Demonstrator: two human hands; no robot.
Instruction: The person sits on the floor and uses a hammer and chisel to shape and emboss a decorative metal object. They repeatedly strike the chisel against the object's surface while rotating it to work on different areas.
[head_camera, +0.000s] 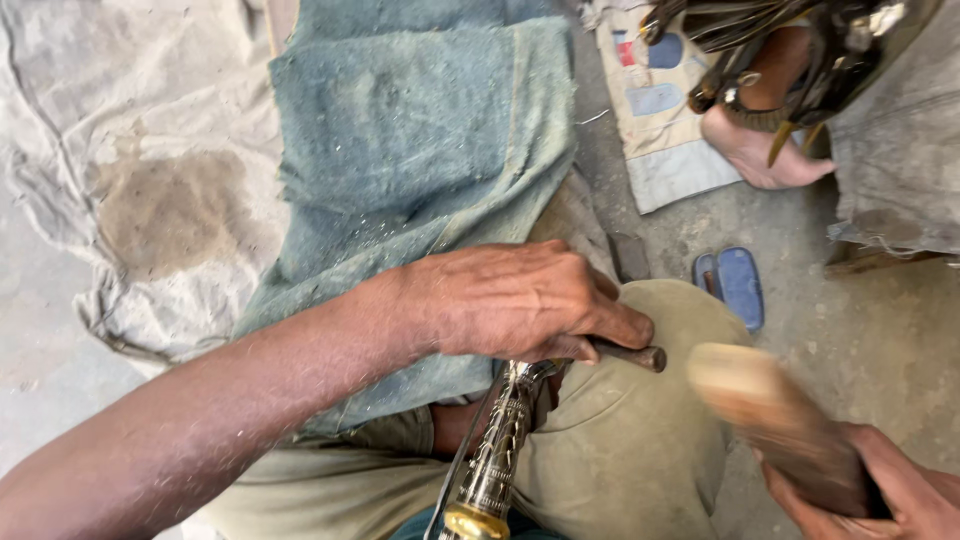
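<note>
Mid-strike: left hand (520, 300) grips punch (630, 353) on ornate metal piece (497, 450), right hand (900, 490) grips blurred wooden mallet (770, 410); work looks unfinished.

Both hands closed: left (520, 300) fisted palm-down, right (900, 490) gripping.

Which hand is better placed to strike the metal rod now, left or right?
Probably the right. The right hand grips a wooden mallet, blurred, close beside the rod. The left hand is closed around the rod, pressing it against the ornate metal piece on the knee.
</note>
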